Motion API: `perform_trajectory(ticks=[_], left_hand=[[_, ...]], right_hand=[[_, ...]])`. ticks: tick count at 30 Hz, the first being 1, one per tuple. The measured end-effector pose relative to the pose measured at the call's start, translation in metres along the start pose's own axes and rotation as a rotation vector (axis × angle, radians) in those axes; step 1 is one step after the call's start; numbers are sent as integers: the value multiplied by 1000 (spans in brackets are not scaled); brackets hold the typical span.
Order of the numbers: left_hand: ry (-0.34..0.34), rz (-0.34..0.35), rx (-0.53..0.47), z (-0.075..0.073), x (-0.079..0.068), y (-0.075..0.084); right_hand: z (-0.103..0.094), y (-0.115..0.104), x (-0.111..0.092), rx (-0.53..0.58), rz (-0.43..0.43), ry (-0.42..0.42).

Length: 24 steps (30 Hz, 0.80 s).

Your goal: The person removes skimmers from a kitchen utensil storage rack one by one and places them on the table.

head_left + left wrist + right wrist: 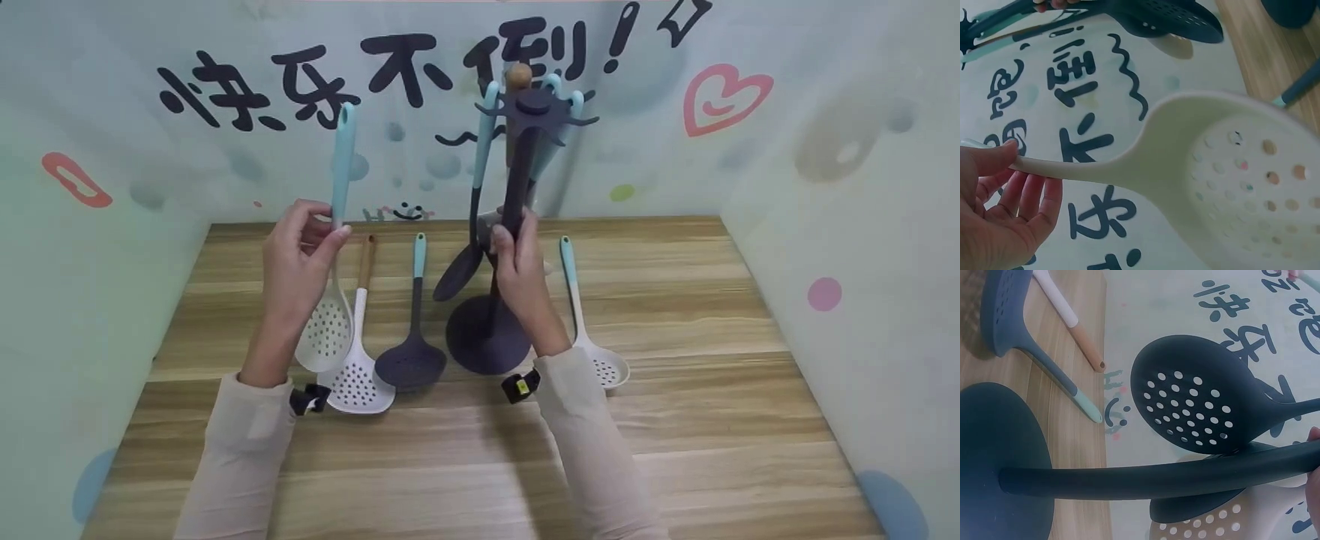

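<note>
Between thumb and fingers, my left hand pinches a white skimmer by its neck, just below the light blue handle. The skimmer is raised with its handle up and its perforated bowl down. My right hand grips the dark pole of a utensil stand partway up. A round dark base forms the stand's foot, and a hooked top crowns it. From the hooks hang several utensils, among them a dark skimmer and a white perforated one partly hidden behind the pole.
On the wooden table lie a white slotted turner with a wooden handle, a dark turner with a light blue handle, and a white skimmer partly behind my right sleeve. A printed backdrop stands around the table.
</note>
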<state>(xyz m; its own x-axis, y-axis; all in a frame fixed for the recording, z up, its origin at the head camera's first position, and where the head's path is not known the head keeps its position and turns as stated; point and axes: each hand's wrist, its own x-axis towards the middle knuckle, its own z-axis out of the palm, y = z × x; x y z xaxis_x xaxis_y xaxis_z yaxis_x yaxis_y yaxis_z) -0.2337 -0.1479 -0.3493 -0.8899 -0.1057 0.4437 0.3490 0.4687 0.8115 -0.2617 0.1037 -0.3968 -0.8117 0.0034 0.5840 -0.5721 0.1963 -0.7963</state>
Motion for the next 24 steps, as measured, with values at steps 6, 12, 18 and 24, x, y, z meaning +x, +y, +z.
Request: perform_trajectory(ticks=[6, 12, 18, 24], left_hand=[[48, -40, 44, -9, 0, -16], [99, -73, 98, -18, 0, -33], [109, -123, 150, -24, 0, -54], [124, -189, 214, -27, 0, -74]], right_hand=[[0, 0, 0, 13, -4, -13], [-1, 1, 1, 23, 13, -20], [-1, 0, 1, 6, 28, -11], [-1, 2, 0, 21, 3, -14]])
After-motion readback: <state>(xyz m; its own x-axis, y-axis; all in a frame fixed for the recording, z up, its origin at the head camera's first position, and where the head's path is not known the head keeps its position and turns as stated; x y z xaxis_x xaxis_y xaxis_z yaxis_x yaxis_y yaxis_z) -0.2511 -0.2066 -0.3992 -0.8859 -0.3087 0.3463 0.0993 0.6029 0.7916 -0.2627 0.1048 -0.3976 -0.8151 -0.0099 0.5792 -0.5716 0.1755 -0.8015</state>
